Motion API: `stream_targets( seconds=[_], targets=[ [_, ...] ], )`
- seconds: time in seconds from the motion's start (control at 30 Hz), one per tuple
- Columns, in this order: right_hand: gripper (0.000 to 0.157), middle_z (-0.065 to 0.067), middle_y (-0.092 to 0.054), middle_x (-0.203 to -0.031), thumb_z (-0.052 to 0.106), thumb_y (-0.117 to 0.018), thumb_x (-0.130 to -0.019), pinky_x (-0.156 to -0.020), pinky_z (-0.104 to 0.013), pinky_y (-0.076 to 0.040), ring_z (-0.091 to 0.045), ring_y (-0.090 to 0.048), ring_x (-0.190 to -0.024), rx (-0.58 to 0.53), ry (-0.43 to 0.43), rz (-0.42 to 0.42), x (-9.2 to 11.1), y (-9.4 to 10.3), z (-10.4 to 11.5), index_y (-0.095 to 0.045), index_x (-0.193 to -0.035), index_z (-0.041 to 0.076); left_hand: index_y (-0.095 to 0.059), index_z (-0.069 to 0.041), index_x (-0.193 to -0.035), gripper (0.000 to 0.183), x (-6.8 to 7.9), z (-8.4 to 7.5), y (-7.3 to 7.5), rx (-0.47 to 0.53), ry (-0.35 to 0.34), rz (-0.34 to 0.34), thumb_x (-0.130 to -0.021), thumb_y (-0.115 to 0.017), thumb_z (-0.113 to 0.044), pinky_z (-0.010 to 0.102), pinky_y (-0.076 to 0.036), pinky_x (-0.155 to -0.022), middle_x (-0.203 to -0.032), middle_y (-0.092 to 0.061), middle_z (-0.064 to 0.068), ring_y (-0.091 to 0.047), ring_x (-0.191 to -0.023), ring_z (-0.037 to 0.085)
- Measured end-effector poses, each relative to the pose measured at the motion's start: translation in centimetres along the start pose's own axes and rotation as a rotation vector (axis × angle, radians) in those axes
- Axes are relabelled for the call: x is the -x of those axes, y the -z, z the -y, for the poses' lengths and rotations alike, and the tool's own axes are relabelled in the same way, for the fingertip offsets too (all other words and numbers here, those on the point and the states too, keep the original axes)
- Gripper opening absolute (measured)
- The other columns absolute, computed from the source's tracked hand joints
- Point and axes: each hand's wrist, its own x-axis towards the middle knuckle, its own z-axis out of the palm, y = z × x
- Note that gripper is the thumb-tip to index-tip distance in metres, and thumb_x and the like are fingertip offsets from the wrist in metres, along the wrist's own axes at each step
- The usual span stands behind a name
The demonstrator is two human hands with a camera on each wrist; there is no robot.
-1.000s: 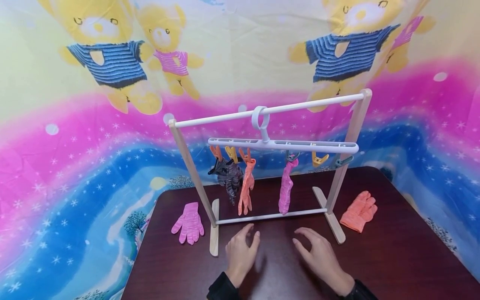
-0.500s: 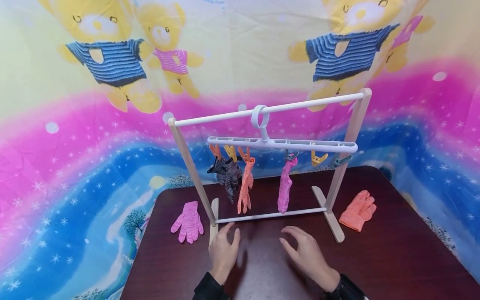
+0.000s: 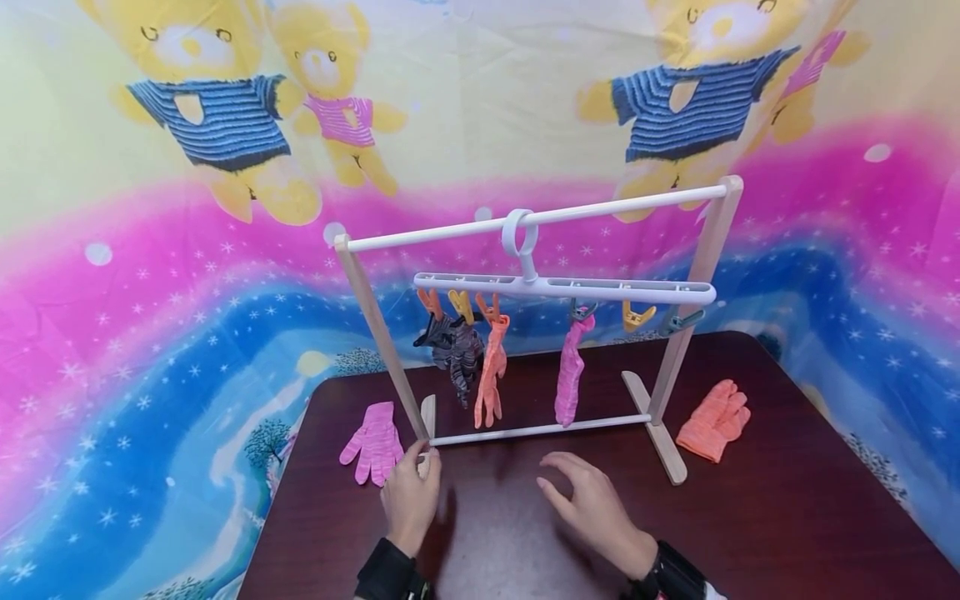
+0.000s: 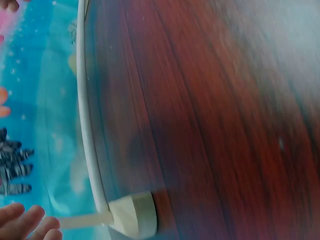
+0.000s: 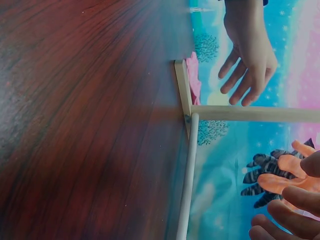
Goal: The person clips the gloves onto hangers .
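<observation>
My left hand (image 3: 411, 498) hovers over the rack's left foot, right beside a pink glove (image 3: 375, 442) lying on the table. Its fingers are loosely bent and hold nothing; the right wrist view shows them hanging down in the air. Nothing is in my right hand (image 3: 595, 510) either, its relaxed fingers in front of the rack's lower bar (image 3: 517, 433). From a white hanger (image 3: 630, 288) on the rack hang dark striped gloves (image 3: 461, 354), an orange glove (image 3: 492, 375) and a pink glove (image 3: 570, 375), all held by clothespins. A second orange glove (image 3: 715, 421) lies right of the rack.
The wooden rack stands on the dark brown table (image 3: 795, 517), its white top rod (image 3: 630, 207) carrying the hanger. A yellow clothespin (image 3: 637, 317) and a green clothespin (image 3: 682, 322) hang without gloves at the hanger's right end. Behind is a printed bear cloth (image 3: 465, 125).
My left hand has moved left, from before the lower bar to the rack's left foot and the pink glove. My right hand has drifted left too. The hung gloves stay put.
</observation>
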Motion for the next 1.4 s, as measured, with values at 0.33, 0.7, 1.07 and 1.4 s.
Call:
stream_targets(
  seconds=[0.33,0.7,1.07,1.4],
  targets=[
    [0.023,0.000,-0.075,-0.105,0.017,-0.082,-0.083,-0.085,-0.035,-0.058,-0.015,-0.072,-0.101,-0.039,0.031,0.072,-0.8,-0.4,1.6,-0.075,-0.104,0.010,-0.073,-0.015,-0.119,0.031,-2.1,2.7,0.8,-0.081,0.033,0.014,-0.091,-0.070,-0.027,0.043,-0.047,-0.054,-0.097,-0.078,0.011,-0.072,-0.079,0.032],
    [0.023,-0.003,-0.075,-0.107,0.016,-0.081,-0.082,-0.086,-0.036,-0.058,-0.016,-0.072,-0.102,-0.021,0.089,0.089,-1.3,-0.8,2.6,-0.074,-0.104,0.011,-0.066,-0.005,-0.129,0.043,-4.3,5.7,1.2,-0.177,0.086,0.149,-0.094,-0.063,-0.030,0.061,-0.053,-0.074,-0.122,-0.071,0.023,-0.070,-0.098,0.049],
    [0.023,-0.004,-0.075,-0.108,0.015,-0.081,-0.082,-0.087,-0.037,-0.058,-0.018,-0.072,-0.102,-0.002,0.118,0.108,-1.4,-0.7,2.5,-0.074,-0.103,0.009,-0.061,0.006,-0.128,0.044,-6.1,7.7,1.2,-0.246,-0.018,0.211,-0.091,-0.064,-0.018,0.061,-0.055,-0.081,-0.127,-0.064,0.029,-0.066,-0.108,0.049],
    [0.022,-0.004,-0.075,-0.109,0.017,-0.080,-0.084,-0.087,-0.037,-0.058,-0.017,-0.072,-0.103,-0.005,0.127,0.129,-1.7,-0.7,2.9,-0.074,-0.104,0.011,-0.065,0.004,-0.121,0.034,-7.1,9.2,0.8,-0.309,-0.133,0.181,-0.088,-0.065,-0.001,0.060,-0.056,-0.072,-0.109,-0.068,0.025,-0.068,-0.092,0.046]
  ],
)
